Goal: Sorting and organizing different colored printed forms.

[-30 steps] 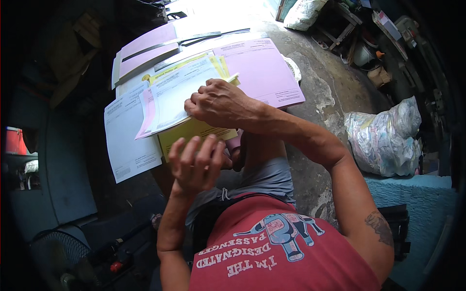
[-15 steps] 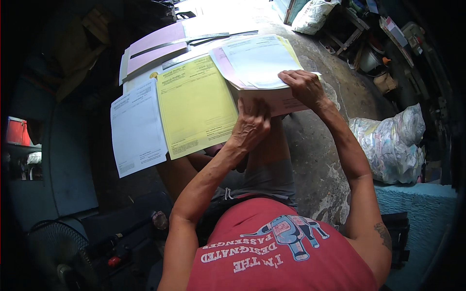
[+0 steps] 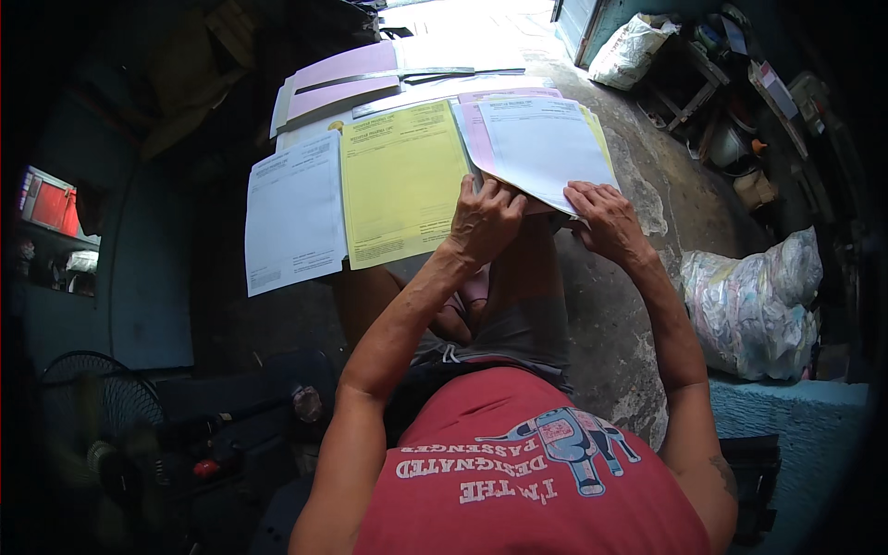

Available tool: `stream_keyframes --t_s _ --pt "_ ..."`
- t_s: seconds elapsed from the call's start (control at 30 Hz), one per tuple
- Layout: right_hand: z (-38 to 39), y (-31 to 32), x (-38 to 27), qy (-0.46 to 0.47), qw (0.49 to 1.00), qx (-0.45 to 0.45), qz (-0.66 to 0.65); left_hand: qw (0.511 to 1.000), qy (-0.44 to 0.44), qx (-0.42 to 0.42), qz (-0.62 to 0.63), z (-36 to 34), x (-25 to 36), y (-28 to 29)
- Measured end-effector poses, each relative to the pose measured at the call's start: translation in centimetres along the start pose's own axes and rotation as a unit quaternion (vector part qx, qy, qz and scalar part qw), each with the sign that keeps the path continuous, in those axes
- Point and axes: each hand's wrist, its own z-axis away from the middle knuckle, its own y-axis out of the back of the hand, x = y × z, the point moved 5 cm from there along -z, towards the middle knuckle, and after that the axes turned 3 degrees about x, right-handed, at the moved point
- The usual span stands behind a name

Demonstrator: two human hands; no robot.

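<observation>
At the table's near right lies a stack of printed forms (image 3: 541,139) in white, pink and yellow, its layers slightly fanned. My right hand (image 3: 608,222) pinches the near right corner of the top white sheets, thumb beneath and fingers above. My left hand (image 3: 486,220) has its fingers curled at the stack's near left edge, gripping the lower sheets; its fingertips are partly hidden. Just left of that hand is a yellow form (image 3: 402,185), lying flat. Beside it, a white form (image 3: 294,213) hangs slightly past the table's near edge.
Behind the forms are pink paper stacks (image 3: 351,69) with a metal strip (image 3: 425,72) across them. A bulging clear plastic bag (image 3: 754,305) stands on the right, above a blue ledge (image 3: 786,416). A fan (image 3: 102,398) is at lower left.
The stack's near edge, bent down and showing a pinkish face before, now has its white top sheets lying over it. My right hand has come lower, at their corner. The whole view has shifted slightly.
</observation>
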Motion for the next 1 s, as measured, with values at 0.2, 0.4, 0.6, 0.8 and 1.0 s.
stream_keyframes --t_s 0.2,0.4,0.6,0.8,1.0 --pt "0.5 -1.7 1.9 -0.031 0.999 -0.001 -0.014 0.994 0.093 0.048 -0.041 7.4 -4.8 9.4" --pt "-0.3 -1.3 1.9 -0.083 0.996 -0.023 -0.037 0.946 0.224 -0.146 -0.182 19.5 -15.1 19.1" --pt "-0.3 -1.3 2.0 -0.095 0.994 -0.025 -0.039 0.93 0.177 -0.206 -0.249 25.1 -17.0 21.6" --pt "-0.5 -1.1 2.6 -0.142 0.986 -0.046 -0.068 0.946 0.299 -0.056 -0.113 23.2 -18.4 22.9" --pt "-0.2 -1.4 3.0 -0.139 0.987 -0.026 -0.079 0.945 0.29 -0.148 0.009 21.6 -20.5 22.7"
